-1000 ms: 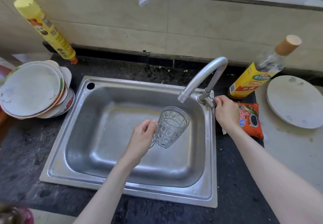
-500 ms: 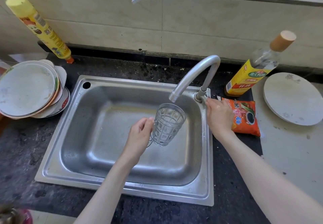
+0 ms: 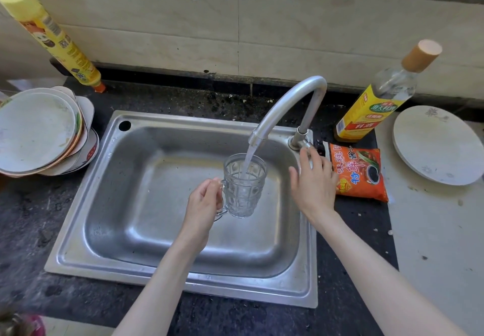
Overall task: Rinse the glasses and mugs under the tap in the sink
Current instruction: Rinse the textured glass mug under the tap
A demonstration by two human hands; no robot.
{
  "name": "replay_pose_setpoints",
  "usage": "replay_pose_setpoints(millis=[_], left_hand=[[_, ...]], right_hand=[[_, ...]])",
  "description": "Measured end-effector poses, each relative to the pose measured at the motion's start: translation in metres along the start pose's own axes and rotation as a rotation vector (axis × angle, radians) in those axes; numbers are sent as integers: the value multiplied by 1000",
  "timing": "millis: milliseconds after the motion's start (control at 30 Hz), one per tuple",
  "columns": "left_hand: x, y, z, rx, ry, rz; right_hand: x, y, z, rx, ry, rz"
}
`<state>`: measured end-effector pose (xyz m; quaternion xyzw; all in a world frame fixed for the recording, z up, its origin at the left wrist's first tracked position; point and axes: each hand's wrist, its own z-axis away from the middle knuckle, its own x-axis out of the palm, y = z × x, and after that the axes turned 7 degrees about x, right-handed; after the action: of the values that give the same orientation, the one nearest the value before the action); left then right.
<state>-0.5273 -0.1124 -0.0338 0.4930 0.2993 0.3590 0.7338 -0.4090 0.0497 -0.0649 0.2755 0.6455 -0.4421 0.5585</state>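
glass mug point(image 3: 245, 186) held upright over the middle of the steel sink point(image 3: 86, 204), long axis vertical, mouth directly beneath the tap spout point(image 3: 284, 105). water stream point(image 3: 247, 161) running into the open top; mug judged partly filled. left hand point(image 3: 203, 206) closed round the mug handle, on the mug's left side. right hand point(image 3: 313, 181) spread wide and empty, fingertips at or just short of the tap lever point(image 3: 303, 143); contact not discernible. right hand just right of the mug and nearer the lever; free side of the mug faces it, nothing between. likely next: swirl and tip out, needing only a wrist turn toward the basin.

basin otherwise bare. stack of plates point(image 3: 39, 131) on the counter to the left, well apart. yellow spray can point(image 3: 56, 39) leaning at the wall behind. orange sauce packet point(image 3: 358, 173) just beside the right hand, cooking wine bottle point(image 3: 382, 99) behind it, single plate point(image 3: 437, 144) far right. no obstruction noted.
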Motion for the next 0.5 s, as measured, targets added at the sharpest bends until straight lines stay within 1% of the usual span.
replay_pose_setpoints(millis=[33, 67, 100, 133, 167, 200, 233, 300, 367, 400, 433, 467, 500], left_hand=[[0, -2, -1, -22, 5, 19], [0, -4, -2, -45, 6, 53], [0, -6, -3, -65, 4, 93], [-1, -8, -4, -87, 0, 140], [0, -10, -5, -114, -6, 192], [0, -11, -6, -143, -13, 247], [1, -11, -5, -175, -18, 303], [3, -13, -5, -241, -31, 414], [3, -13, -5, -297, -55, 509], [3, -11, -5, -310, -68, 521], [4, -9, -6, -306, -79, 496], [4, -6, -5, -275, -89, 414], [3, -4, -5, -197, -85, 265]], right_hand=[[-2, -4, 9, -48, 34, -124], [-6, -9, 18, -111, 13, -270], [-9, -14, 26, -153, -118, -425], [-14, -20, 33, -155, -319, -553], [-15, -23, 39, -126, -542, -642], [-14, -26, 40, -79, -703, -713], [-11, -28, 40, -52, -781, -779], [1, -26, 39, -49, -795, -874], [6, -26, 39, -17, -765, -966], [6, -25, 38, -7, -737, -1009], [6, -23, 36, 2, -711, -1032], [4, -20, 35, 3, -712, -1041], [2, -18, 33, -5, -736, -1040]])
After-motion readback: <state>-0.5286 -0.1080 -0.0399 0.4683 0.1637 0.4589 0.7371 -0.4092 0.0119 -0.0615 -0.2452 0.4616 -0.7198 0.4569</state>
